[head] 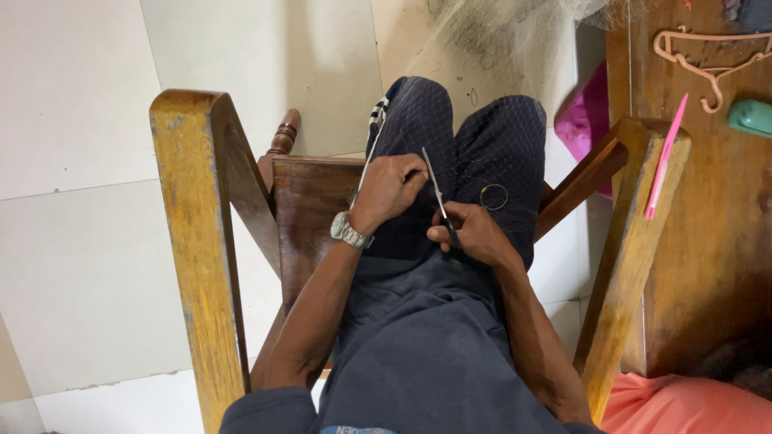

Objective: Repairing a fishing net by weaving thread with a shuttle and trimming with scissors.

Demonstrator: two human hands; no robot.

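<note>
The tiled floor (80, 241) fills the left side, and the chair (193, 241) rises from it with a worn yellow armrest that runs from the top down to the bottom edge. Just right of it a dark wooden panel sits beside the person's left thigh, with a turned post above it. The left hand (392, 189), with a metal watch (350, 231) on the wrist, rests on the left knee with its fingers curled shut, pinching the net (450, 137), a fine mesh that drapes over both knees and runs up to a loose pile at the top. Just right of that hand are the scissors (439, 201): their long axis runs nearly up and down, tilted a little, with the blade tips pointing up and left, away from the person, close by the left hand's fingertips. The blades look near together. The right hand (474, 233) is closed around the handles low on the lap. A small ring (494, 196) lies on the net over the right knee, just beside that hand. Further right comes the other armrest, then a pink stick (666, 157) leaning along it, a pink bag (585, 120) behind it, and a wooden table (708, 241) with a pale hanger (708, 60) and a green object (752, 118). Orange cloth (683, 406) lies at the bottom right.
</note>
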